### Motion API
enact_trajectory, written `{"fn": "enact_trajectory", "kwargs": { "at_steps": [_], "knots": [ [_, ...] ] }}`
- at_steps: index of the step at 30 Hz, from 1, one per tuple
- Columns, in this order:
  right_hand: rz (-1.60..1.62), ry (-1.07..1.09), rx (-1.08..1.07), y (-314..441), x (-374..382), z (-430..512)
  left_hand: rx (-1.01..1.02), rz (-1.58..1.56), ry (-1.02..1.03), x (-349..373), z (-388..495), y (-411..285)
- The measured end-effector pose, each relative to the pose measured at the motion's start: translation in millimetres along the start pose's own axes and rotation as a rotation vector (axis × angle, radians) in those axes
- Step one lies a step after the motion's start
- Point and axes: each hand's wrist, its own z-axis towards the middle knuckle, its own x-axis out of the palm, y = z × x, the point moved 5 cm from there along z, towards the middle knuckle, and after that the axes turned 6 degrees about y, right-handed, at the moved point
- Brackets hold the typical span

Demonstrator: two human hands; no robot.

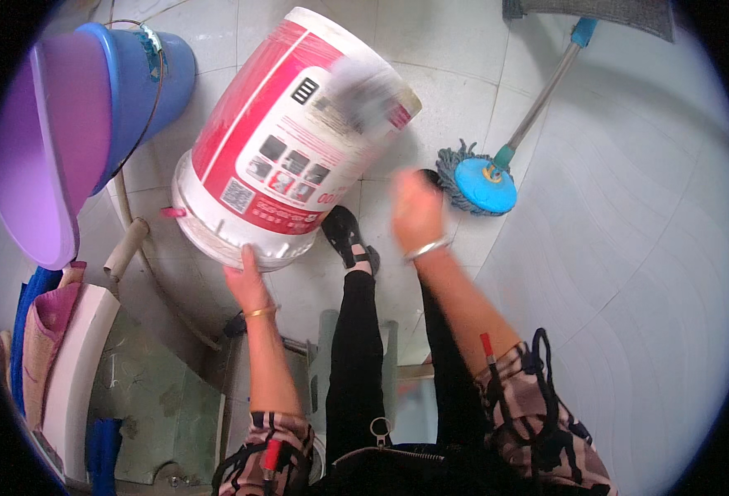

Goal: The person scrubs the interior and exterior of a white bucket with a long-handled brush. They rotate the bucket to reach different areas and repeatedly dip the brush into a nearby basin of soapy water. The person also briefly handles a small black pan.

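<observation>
A large white and red plastic bucket [259,133] is tilted over the tiled floor, its ribbed rim end towards me. Writing, small pictures and a printed code cover its side. My left hand [249,285] grips that near end, thumb on the outside and the other fingers mostly hidden. A pinkish-red tab [174,212] sticks out of the bucket's left side. Across its upper right side runs a blurred greyish patch; I cannot tell what it is. To the right of the bucket and apart from it, my right hand [420,214] is blurred, its fingers seemingly curled.
A mop [485,183] with a blue disc head leans at the right. Blue [153,93] and purple [60,142] plastic vessels fill the upper left, above a pipe [127,248]. Cloths [48,328] hang over a pale ledge [82,372] at lower left. My shoe [342,232] stands near the bucket.
</observation>
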Motion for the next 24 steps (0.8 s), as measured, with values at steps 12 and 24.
{"fn": "enact_trajectory", "kwargs": {
  "at_steps": [12, 24],
  "knots": [
    [-0.088, 0.409, -0.181, 72.2, 41.4, 19.3, 0.078, -0.192, 0.048, 23.5, 3.3, -6.8],
    [-0.292, 0.555, -0.206, 77.2, 68.2, -2.9, 0.051, -0.231, 0.081, 15.8, 2.4, 6.8]
  ]
}}
